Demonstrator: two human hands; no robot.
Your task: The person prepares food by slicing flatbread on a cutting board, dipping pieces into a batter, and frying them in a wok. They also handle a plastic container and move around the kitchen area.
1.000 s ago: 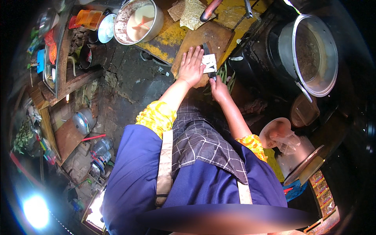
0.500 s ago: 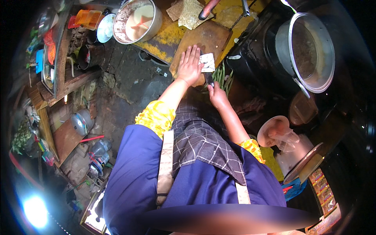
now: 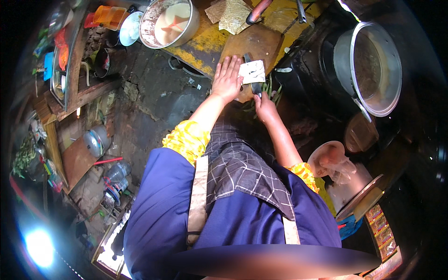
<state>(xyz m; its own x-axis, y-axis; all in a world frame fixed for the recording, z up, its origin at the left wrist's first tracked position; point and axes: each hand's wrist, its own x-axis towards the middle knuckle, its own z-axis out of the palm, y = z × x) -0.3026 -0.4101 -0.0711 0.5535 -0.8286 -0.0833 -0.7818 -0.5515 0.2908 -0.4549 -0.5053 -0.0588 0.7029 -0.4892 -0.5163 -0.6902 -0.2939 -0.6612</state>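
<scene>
My left hand [image 3: 226,79] lies flat on the wooden cutting board [image 3: 242,44], fingers stretched out and close together. Beside its thumb is a white slab with dark marks [image 3: 252,71], resembling a piece of tempeh; whether the thumb touches it I cannot tell. My right hand [image 3: 267,108] is closed round the handle of a knife [image 3: 256,87]. The blade passes beneath the slab, its tip showing beyond the far edge. Long green beans [image 3: 275,94] lie just right of the knife, partly hidden by my right hand.
Left of the board stands a metal pot [image 3: 192,25] of pale liquid with a reddish utensil. Flat tan sheets [image 3: 233,16] lie beyond the board, near a dark-tipped reddish handle [image 3: 258,11]. A large metal pan [image 3: 396,70] sits at the right.
The view has shifted slightly. More of the white slab and the blade tip now show beside my left hand, which sits a little farther left on the board.
</scene>
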